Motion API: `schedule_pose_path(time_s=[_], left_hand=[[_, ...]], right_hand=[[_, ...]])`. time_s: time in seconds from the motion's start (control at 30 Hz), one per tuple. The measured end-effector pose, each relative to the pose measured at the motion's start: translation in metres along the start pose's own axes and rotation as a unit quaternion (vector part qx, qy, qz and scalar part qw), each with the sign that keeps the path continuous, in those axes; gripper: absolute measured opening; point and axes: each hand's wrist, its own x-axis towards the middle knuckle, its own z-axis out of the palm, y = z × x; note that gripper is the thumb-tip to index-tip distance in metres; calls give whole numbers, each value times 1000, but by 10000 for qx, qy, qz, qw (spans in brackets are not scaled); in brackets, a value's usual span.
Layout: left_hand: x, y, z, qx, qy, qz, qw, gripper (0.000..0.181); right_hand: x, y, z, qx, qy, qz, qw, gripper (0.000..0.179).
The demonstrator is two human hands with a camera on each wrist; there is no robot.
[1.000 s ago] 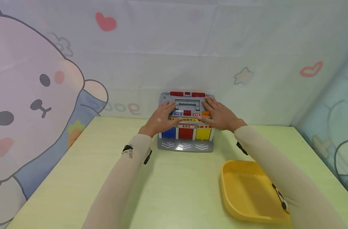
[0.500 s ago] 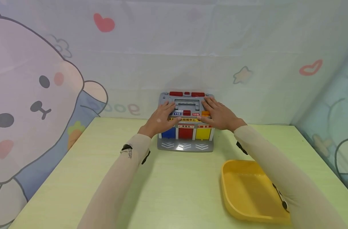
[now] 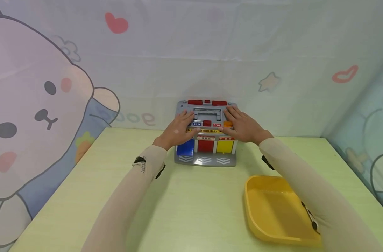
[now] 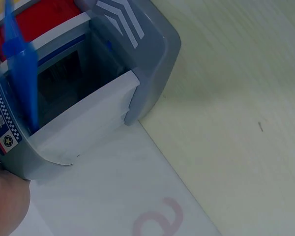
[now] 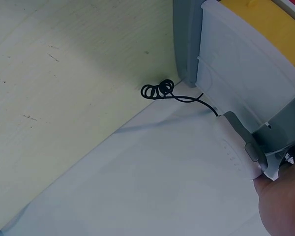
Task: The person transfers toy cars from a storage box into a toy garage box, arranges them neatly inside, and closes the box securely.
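Note:
A grey toy garage (image 3: pixel 207 161) stands at the back of the table, with red lights along its roof and a grey handle (image 3: pixel 207 112). My left hand (image 3: pixel 175 131) rests on the left of its roof, fingers extended, thumb along the front edge. On the right of the roof my right hand (image 3: pixel 245 126) lies the same way, near an orange button (image 3: pixel 227 124). The blue door (image 4: pixel 24 73) is swung outward, and its bay (image 4: pixel 69 78) looks dark inside. Red (image 3: pixel 205 146) and yellow (image 3: pixel 224 146) doors hang down, closed.
A yellow tray (image 3: pixel 252 213) sits at the front right, partly hidden under my right sleeve. Behind the garage rises a cartoon-printed cloth (image 3: pixel 191 45). A coiled black cord (image 5: pixel 162 90) runs from the garage's rear right side.
The blue door has swung outward from its closed position. Both hands stay at the same places on the roof.

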Motion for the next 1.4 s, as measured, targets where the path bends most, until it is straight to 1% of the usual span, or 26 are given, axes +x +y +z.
schedule_pose_path(time_s=[0.13,0.33,0.57,0.77,1.03,1.27,1.4], left_hand=[[1,1,1,9,23,-7,10000,72],[3,2,2,-96,70,-57,9999,72],[1,1,2,-169,49,-93,9998,72],[-2,-2,-4,-206,90,-58,9997,72],[-5,-13,-15,-294,-122,-78,9995,75],[-4,-19,-18,-142,-112,-106,9998,81],[-3,-27,-21,196,-157,-93,9996,87]], right_hand=[[0,1,0,0,9,19,10000,89],[-1,3,2,-10,4,39,10000,90],[-2,4,5,-3,2,19,10000,91],[-1,1,3,-29,46,17,10000,90],[1,-5,2,-22,53,-31,10000,88],[2,-8,0,-27,58,-58,10000,88],[1,-8,3,28,54,-94,9999,89]])
